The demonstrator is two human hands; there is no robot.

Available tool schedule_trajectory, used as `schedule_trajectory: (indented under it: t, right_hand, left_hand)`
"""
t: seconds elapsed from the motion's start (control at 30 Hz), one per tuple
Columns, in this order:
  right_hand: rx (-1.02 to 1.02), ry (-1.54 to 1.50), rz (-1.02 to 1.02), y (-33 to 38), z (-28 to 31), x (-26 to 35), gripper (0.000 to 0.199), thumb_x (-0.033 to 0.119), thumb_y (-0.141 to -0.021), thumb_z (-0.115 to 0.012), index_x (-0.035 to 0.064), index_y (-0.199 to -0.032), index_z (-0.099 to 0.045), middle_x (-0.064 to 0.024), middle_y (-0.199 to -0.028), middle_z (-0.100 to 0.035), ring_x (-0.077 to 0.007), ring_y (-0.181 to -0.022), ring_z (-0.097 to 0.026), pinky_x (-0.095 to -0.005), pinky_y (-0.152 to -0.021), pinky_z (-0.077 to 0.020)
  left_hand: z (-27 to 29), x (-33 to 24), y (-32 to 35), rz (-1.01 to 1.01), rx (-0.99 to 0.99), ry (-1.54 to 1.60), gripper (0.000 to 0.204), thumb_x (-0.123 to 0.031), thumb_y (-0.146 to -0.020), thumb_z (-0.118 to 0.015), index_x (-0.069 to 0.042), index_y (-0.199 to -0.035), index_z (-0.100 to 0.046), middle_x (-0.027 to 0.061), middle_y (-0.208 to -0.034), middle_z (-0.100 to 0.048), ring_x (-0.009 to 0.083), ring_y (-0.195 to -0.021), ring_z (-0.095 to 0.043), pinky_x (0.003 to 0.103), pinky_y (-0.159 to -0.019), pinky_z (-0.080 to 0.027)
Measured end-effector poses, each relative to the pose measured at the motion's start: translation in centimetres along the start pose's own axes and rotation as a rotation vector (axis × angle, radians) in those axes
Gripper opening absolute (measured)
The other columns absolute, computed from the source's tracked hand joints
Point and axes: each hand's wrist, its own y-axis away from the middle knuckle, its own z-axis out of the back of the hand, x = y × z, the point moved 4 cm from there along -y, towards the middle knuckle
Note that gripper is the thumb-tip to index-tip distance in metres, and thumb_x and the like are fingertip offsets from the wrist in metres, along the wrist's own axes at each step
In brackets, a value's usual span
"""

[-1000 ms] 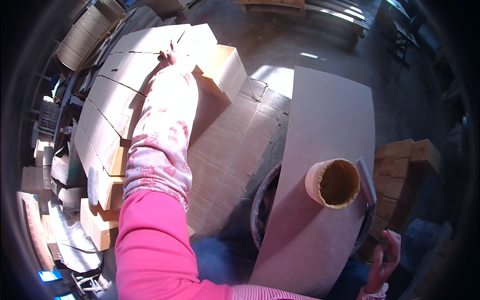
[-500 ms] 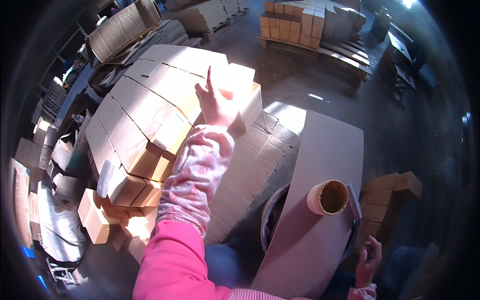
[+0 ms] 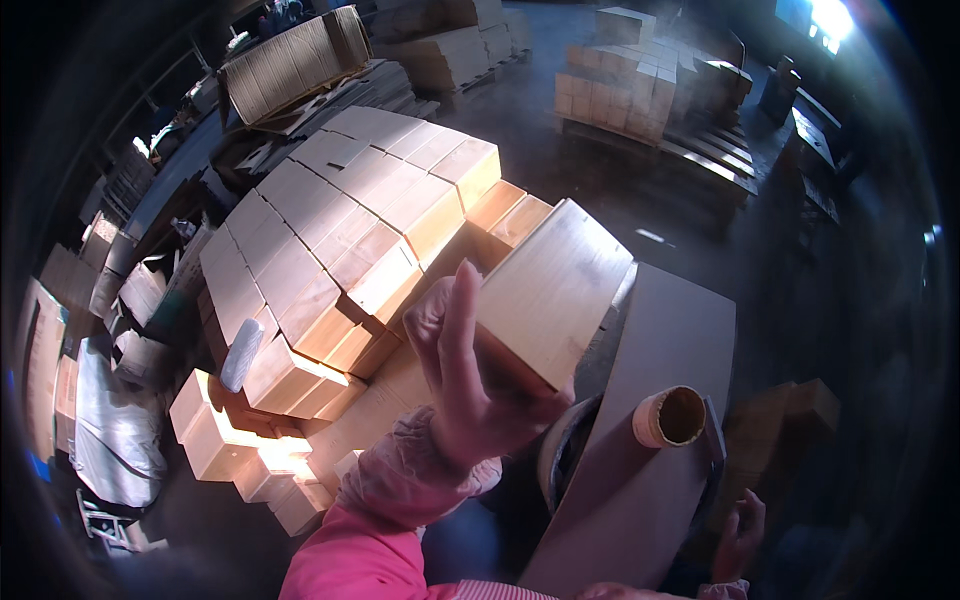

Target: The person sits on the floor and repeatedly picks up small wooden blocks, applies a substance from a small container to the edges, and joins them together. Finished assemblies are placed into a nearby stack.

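Surveying the floor first: a large stack of wooden blocks [image 3: 340,240] fills the view from 9 to 12 o'clock, laid in tight rows with pale faces up. More stacked blocks sit on a pallet [image 3: 640,90] at 1 o'clock, across a dark, dim concrete floor [image 3: 560,160]. Flattened cardboard [image 3: 290,60] lies at 11 o'clock, and loose clutter and sheeting crowd the 8 to 9 o'clock edge. A long grey board [image 3: 650,420] runs from 3 down to 6 o'clock, with a cardboard tube [image 3: 672,417] lying on it, open end facing you.

Your left hand [image 3: 470,390], gloved in pink with a pink sleeve behind it, is raised at the centre of view, palm turned up and away. Its fingers are clamped on a wooden block [image 3: 555,290], thumb running up the near face, the block tilted and held above the stack, clear of the rows.

Your right hand [image 3: 740,535] sits low at 5 o'clock, at the board's lower edge; whether it grips anything cannot be told.
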Motion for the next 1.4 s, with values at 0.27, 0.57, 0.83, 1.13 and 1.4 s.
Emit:
schedule_trajectory:
  t: [0.27, 0.57, 0.83, 1.13, 1.4]
  right_hand:
    - [0.082, -0.373, 0.103, 4.6, -2.8, 5.8, 0.013, 0.007, -0.106, -0.061, 0.0017, -0.114, -0.069, 0.0001, -0.098, -0.059, -0.0066, -0.089, -0.057, -0.0216, -0.080, -0.0459]
    - [0.414, -0.879, -0.215, 9.0, -7.3, 6.4, 0.041, 0.023, -0.104, -0.072, 0.0037, -0.140, -0.067, 0.0010, -0.096, -0.069, -0.0051, -0.088, -0.059, -0.0225, -0.081, -0.0475]
    - [0.499, -0.831, -0.082, 7.7, -5.8, 4.8, 0.074, 0.007, -0.088, -0.086, 0.0022, -0.154, -0.052, 0.0103, -0.084, -0.048, 0.0016, -0.067, -0.036, -0.0164, -0.067, -0.0374]
    - [0.510, -0.829, -0.001, 7.6, -5.6, 5.4, 0.060, 0.014, -0.096, -0.080, 0.0019, -0.149, -0.054, 0.0028, -0.109, -0.064, 0.0001, -0.073, -0.042, -0.0168, -0.071, -0.0421]
    - [0.162, -0.564, 0.028, 7.1, -2.6, 4.8, 0.035, 0.019, -0.111, -0.060, 0.0023, -0.141, -0.063, 0.0010, -0.095, -0.051, -0.0067, -0.079, -0.047, -0.0211, -0.068, -0.0385]
  left_hand:
    - [1.6, -6.0, 3.3, 0.104, 0.180, 0.076, 0.107, -0.031, -0.073, -0.085, 0.004, -0.161, -0.035, 0.0242, -0.130, -0.050, 0.0380, -0.114, -0.049, 0.052, -0.103, -0.041]
    - [2.2, -15.5, 13.2, 0.194, 0.356, 0.307, 0.106, -0.018, -0.068, -0.088, 0.001, -0.160, -0.037, 0.0229, -0.132, -0.051, 0.0380, -0.118, -0.051, 0.052, -0.105, -0.044]
    - [-0.2, -13.2, 18.3, 0.466, 0.682, 0.814, 0.120, -0.012, -0.064, -0.091, -0.009, -0.167, -0.029, 0.0147, -0.141, -0.047, 0.0317, -0.134, -0.047, 0.045, -0.118, -0.037]
    - [-1.1, -14.1, 17.9, 0.405, 0.698, 0.755, 0.122, -0.012, -0.060, -0.092, -0.011, -0.166, -0.031, 0.0150, -0.143, -0.048, 0.0326, -0.134, -0.049, 0.044, -0.118, -0.038]
    - [-1.3, -17.1, 17.5, 0.283, 0.642, 0.549, 0.119, -0.019, -0.060, -0.092, -0.007, -0.163, -0.035, 0.0185, -0.137, -0.051, 0.0371, -0.129, -0.050, 0.048, -0.114, -0.040]
